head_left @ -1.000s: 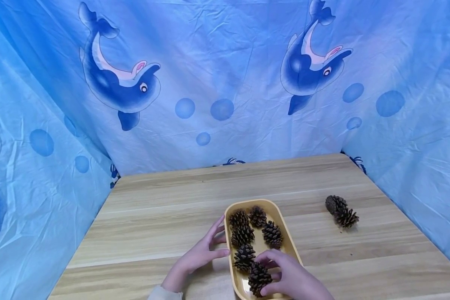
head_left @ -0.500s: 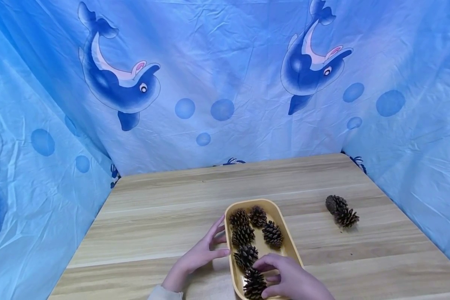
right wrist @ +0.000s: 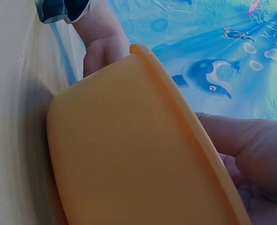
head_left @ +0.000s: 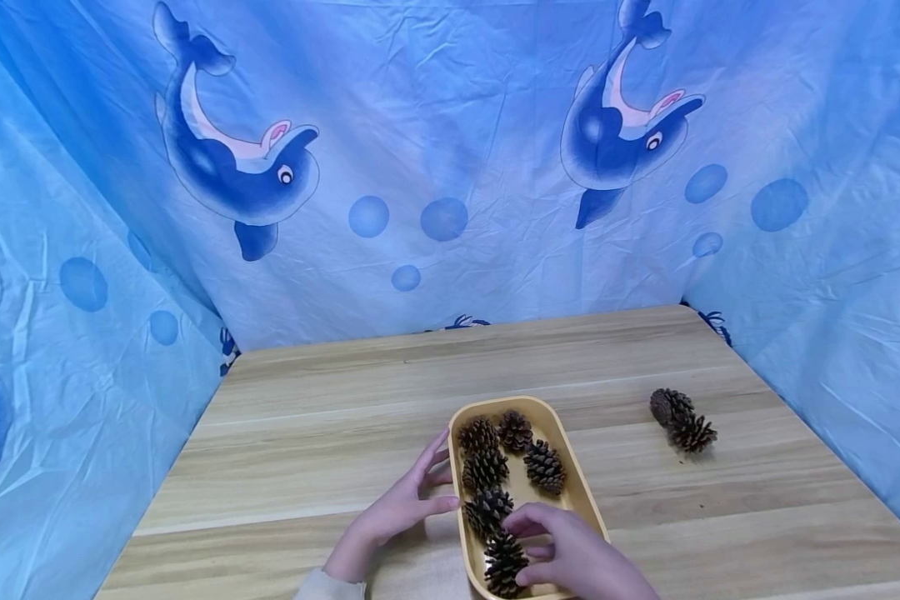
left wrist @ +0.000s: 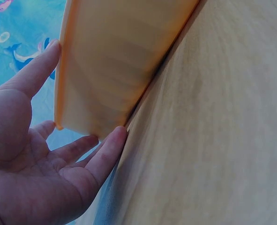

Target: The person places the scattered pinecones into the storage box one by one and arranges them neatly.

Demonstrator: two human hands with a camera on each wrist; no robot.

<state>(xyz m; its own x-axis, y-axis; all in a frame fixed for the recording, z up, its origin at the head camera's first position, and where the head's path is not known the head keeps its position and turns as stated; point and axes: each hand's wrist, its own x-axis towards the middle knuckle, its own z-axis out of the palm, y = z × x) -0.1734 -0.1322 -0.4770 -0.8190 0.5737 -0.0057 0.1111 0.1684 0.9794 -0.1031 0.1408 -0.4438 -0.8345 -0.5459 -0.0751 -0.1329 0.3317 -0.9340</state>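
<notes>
A yellow oblong tray [head_left: 521, 492] holds several brown pine cones, some lined up along its left side. My right hand [head_left: 570, 552] reaches into the near end, its curved fingers and thumb at the right side of the nearest pine cone [head_left: 504, 567], gripping it lightly. Just beyond that one lies another pine cone [head_left: 489, 510], touching or almost touching it. With spread fingers, my left hand [head_left: 399, 510] rests against the tray's left outer wall, and the left wrist view shows fingertips along the wall [left wrist: 110, 65]. In the right wrist view the tray wall [right wrist: 124, 145] hides the held cone.
Two pine cones [head_left: 682, 421] lie together on the wooden table [head_left: 330, 417], to the right of the tray. A blue curtain [head_left: 420, 150] printed with dolphins hangs behind the table and along both sides.
The nearest pine cone has shifted left against the tray's left side, and my right hand has moved slightly left with it. My left hand stays in place.
</notes>
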